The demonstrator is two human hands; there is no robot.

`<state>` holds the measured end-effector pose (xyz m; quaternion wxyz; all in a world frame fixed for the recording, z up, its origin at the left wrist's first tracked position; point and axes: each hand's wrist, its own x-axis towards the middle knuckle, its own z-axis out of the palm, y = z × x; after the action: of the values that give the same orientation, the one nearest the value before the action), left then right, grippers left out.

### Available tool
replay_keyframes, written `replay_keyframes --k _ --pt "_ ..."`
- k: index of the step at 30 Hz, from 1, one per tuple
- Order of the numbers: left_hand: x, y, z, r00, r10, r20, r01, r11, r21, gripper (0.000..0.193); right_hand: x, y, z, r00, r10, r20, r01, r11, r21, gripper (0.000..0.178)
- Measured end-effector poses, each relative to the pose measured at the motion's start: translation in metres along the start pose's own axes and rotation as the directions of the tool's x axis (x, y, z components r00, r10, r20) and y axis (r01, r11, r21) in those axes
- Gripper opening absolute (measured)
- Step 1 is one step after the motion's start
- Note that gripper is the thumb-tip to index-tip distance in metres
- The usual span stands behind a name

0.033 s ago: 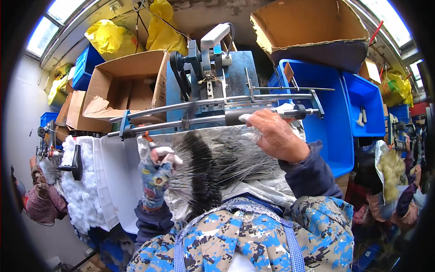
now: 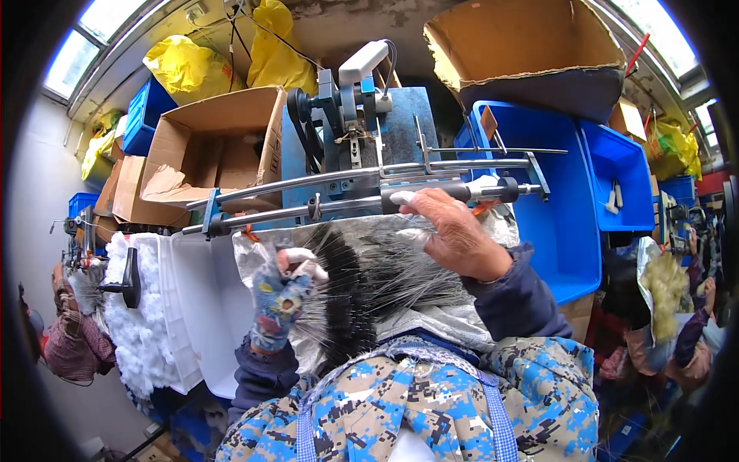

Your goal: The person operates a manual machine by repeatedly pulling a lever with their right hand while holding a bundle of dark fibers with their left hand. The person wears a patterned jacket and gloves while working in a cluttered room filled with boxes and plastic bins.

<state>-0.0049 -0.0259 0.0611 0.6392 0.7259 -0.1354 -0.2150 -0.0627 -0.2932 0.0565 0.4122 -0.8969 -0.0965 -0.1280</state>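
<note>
On a silvery cloth [image 2: 419, 322] over my lap lies a spread of long, thin dark and pale strands [image 2: 416, 266], with a denser black band [image 2: 339, 296] at its left. My left hand [image 2: 281, 296], in a patterned fingerless glove with white-wrapped fingertips, is curled closed by the black band. Whatever is in its fingers is too small to make out. Over the right part of the strands, just below a grey roller [image 2: 423, 187] on a metal rod, is my right hand [image 2: 459, 239]. Its white-covered thumb and forefinger are apart, and its other fingers are partly hidden.
Beyond the rods stands a blue machine [image 2: 412, 115] with a belt wheel. Cardboard boxes [image 2: 212, 146] and a blue bin [image 2: 546, 200] flank it. At left, a white tub [image 2: 212, 292] sits beside white fluff [image 2: 135, 331]. Other people work at both far sides.
My left hand has moved right, closer to the black band. My right hand has shifted slightly left and now sits lower against the roller.
</note>
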Motion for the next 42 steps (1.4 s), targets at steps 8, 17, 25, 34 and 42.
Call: replay_keyframes --k 8,17,25,34,42 --pt "0.011 -0.015 0.025 0.940 0.259 0.223 -0.333 0.839 0.430 0.018 0.023 -0.035 -0.010 0.948 0.318 -0.010 -0.098 0.322 0.942 0.028" --pt "0.036 -0.118 -0.051 0.982 0.061 0.179 -0.188 0.242 0.952 0.049 0.102 0.068 0.013 0.982 0.167 -0.093 -0.188 0.768 -0.612 0.015" --pt "0.034 -0.123 -0.056 0.983 0.098 0.154 -0.178 0.331 0.927 0.052 0.112 0.089 0.022 0.966 0.233 -0.112 -0.239 0.643 -0.728 0.017" --pt "0.024 -0.113 -0.055 0.983 0.114 0.142 -0.181 0.547 0.817 0.027 0.114 0.090 0.024 0.975 0.204 -0.085 -0.203 0.671 -0.713 0.015" --pt "0.018 -0.067 -0.031 0.919 0.340 0.201 -0.370 0.560 0.742 0.027 0.109 0.091 0.026 0.976 0.174 -0.131 -0.215 0.675 -0.706 0.014"
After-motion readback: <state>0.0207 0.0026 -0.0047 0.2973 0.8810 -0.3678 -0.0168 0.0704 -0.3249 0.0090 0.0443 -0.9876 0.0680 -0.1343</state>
